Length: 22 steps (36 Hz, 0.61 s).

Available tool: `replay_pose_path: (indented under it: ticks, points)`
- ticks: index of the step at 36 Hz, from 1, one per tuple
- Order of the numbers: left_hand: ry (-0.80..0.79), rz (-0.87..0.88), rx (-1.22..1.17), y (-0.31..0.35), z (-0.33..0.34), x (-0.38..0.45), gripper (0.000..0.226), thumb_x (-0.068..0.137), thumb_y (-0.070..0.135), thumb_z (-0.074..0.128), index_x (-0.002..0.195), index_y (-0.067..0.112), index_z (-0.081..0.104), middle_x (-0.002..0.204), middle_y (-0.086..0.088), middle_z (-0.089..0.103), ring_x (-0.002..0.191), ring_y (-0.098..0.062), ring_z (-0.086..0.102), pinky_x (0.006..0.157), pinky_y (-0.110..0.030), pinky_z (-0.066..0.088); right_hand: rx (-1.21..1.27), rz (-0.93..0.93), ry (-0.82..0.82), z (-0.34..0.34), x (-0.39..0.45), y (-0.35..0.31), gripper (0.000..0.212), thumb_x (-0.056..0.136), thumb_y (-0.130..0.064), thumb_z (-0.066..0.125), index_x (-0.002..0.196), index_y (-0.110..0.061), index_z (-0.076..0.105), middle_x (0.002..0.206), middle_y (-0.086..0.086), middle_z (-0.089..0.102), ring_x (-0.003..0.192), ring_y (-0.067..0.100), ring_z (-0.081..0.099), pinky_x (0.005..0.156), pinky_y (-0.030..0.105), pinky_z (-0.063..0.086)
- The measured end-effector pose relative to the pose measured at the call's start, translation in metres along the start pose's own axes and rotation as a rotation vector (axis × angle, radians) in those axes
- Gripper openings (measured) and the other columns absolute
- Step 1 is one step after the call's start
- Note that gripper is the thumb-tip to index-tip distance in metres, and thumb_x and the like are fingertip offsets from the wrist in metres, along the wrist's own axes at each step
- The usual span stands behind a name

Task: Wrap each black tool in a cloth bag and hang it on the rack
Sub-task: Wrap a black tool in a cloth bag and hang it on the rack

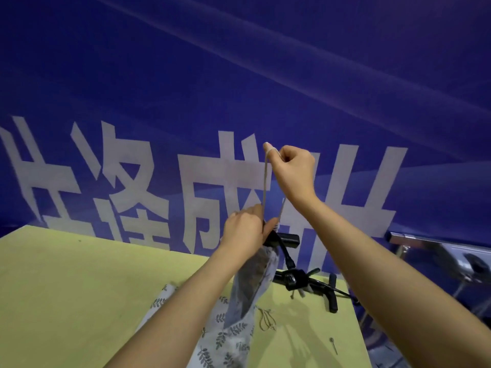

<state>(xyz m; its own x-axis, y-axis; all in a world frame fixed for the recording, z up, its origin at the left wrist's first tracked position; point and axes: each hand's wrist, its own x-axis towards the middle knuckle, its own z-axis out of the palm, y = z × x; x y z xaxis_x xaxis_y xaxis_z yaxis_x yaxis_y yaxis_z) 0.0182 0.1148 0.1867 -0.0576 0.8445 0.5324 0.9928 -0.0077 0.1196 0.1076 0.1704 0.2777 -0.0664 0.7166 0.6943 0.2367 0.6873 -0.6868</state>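
On the yellow-green table [66,288], at its near edge, lies one flat cloth bag with a leaf print [225,338], its tan drawstring [266,320] coiled loose just beside it. Above it the left hand [243,232] is lifted off the table, its fingers curled tight round the gathered neck of a second leaf-print bag [255,277], which hangs down from the grip with its long axis near upright and slightly tilted, the bottom end toward the flat bag. A black tool [285,241] sticks out of the neck on the right side: a short black handle pointing right, and a thin black stem curving down from it. Two strands of tan cord [265,181] rise from the neck to the right hand [293,171], held higher against the blue banner with white characters [159,75]. That hand is a closed fist, the cord looped over its raised forefinger. So two bags are counted. Behind the held bag, more black tools [295,280] lie on the table in an overlapping cluster with handles mostly across, so their number is unclear. One small metal pin [333,345] lies near the table's right edge. At far right a shiny metal rack [435,240] shows part of its top rail.
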Motion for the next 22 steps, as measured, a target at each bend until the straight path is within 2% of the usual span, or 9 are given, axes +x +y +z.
replay_pose_path:
  ticks: [3, 5, 7, 9, 13, 15, 17, 21, 22]
  points:
    - [-0.009, -0.017, 0.092, 0.013, -0.010, 0.009, 0.059, 0.091, 0.063, 0.032, 0.101, 0.010, 0.056, 0.097, -0.009, 0.064, 0.096, -0.028, 0.057, 0.077, -0.034, 0.038, -0.033, -0.043, 0.014, -0.011, -0.001, -0.007, 0.052, 0.090, -0.034, 0.061, 0.049, -0.017, 0.034, 0.045, -0.003, 0.032, 0.044, 0.008, 0.028, 0.049, 0.027, 0.028]
    - [-0.041, -0.031, 0.096, 0.025, -0.016, 0.014, 0.066, 0.089, 0.066, 0.032, 0.111, 0.009, 0.057, 0.112, -0.011, 0.061, 0.106, -0.027, 0.054, 0.085, -0.035, 0.041, -0.064, -0.060, 0.017, -0.018, -0.002, -0.010, 0.052, 0.090, -0.035, 0.061, 0.050, -0.015, 0.035, 0.045, -0.003, 0.032, 0.044, 0.008, 0.028, 0.048, 0.028, 0.029]
    - [-0.137, -0.097, -0.061, 0.035, -0.018, 0.022, 0.060, 0.089, 0.063, 0.041, 0.119, 0.013, 0.055, 0.124, -0.007, 0.055, 0.113, -0.026, 0.053, 0.090, -0.037, 0.043, -0.068, -0.081, 0.020, -0.027, -0.003, -0.010, 0.052, 0.090, -0.035, 0.061, 0.050, -0.010, 0.038, 0.044, -0.002, 0.033, 0.044, 0.008, 0.028, 0.048, 0.031, 0.030]
    - [-0.241, -0.169, -0.352, 0.045, -0.020, 0.029, 0.041, 0.090, 0.050, 0.052, 0.113, 0.017, 0.059, 0.123, -0.003, 0.054, 0.113, -0.024, 0.054, 0.093, -0.038, 0.046, -0.062, -0.100, 0.023, -0.036, -0.005, -0.008, 0.053, 0.090, -0.033, 0.062, 0.049, -0.012, 0.037, 0.042, -0.005, 0.031, 0.043, 0.008, 0.028, 0.048, 0.033, 0.030]
    - [-0.424, -0.184, -0.584, 0.070, -0.018, 0.022, 0.029, 0.096, 0.039, 0.047, 0.109, 0.020, 0.065, 0.123, -0.007, 0.059, 0.122, -0.028, 0.045, 0.104, -0.039, 0.037, -0.065, -0.114, 0.055, -0.065, -0.012, -0.005, 0.054, 0.089, -0.029, 0.064, 0.046, -0.021, 0.033, 0.039, -0.010, 0.031, 0.041, 0.008, 0.031, 0.048, 0.031, 0.033]
    - [-0.484, -0.197, -0.682, 0.084, -0.013, 0.011, 0.027, 0.094, 0.043, 0.047, 0.104, 0.026, 0.066, 0.117, -0.006, 0.062, 0.121, -0.027, 0.044, 0.102, -0.039, 0.039, -0.070, -0.145, 0.079, -0.080, -0.017, -0.001, 0.053, 0.089, -0.027, 0.064, 0.047, -0.020, 0.033, 0.042, -0.008, 0.032, 0.042, 0.008, 0.031, 0.048, 0.026, 0.032]
    - [-0.509, -0.196, -0.787, 0.102, -0.007, 0.003, 0.022, 0.093, 0.043, 0.051, 0.089, 0.026, 0.064, 0.102, -0.003, 0.066, 0.111, -0.026, 0.055, 0.100, -0.039, 0.044, -0.088, -0.164, 0.105, -0.097, -0.021, 0.004, 0.052, 0.089, -0.025, 0.065, 0.047, -0.020, 0.033, 0.043, -0.007, 0.032, 0.042, 0.009, 0.031, 0.048, 0.016, 0.030]
    - [-0.550, -0.137, -0.736, 0.144, 0.003, -0.002, 0.023, 0.094, 0.038, 0.051, 0.077, 0.025, 0.059, 0.098, -0.012, 0.067, 0.102, -0.030, 0.059, 0.092, -0.035, 0.046, -0.109, -0.147, 0.160, -0.140, -0.029, 0.014, 0.048, 0.088, -0.027, 0.065, 0.049, -0.017, 0.039, 0.044, -0.007, 0.036, 0.043, 0.007, 0.033, 0.048, 0.030, 0.035]
    - [-0.558, -0.117, -0.718, 0.158, 0.006, -0.003, 0.023, 0.093, 0.037, 0.052, 0.074, 0.025, 0.058, 0.096, -0.013, 0.066, 0.100, -0.030, 0.060, 0.090, -0.036, 0.045, -0.108, -0.147, 0.169, -0.155, -0.031, 0.017, 0.048, 0.088, -0.026, 0.065, 0.049, -0.018, 0.039, 0.044, -0.008, 0.036, 0.043, 0.007, 0.034, 0.047, 0.029, 0.034]
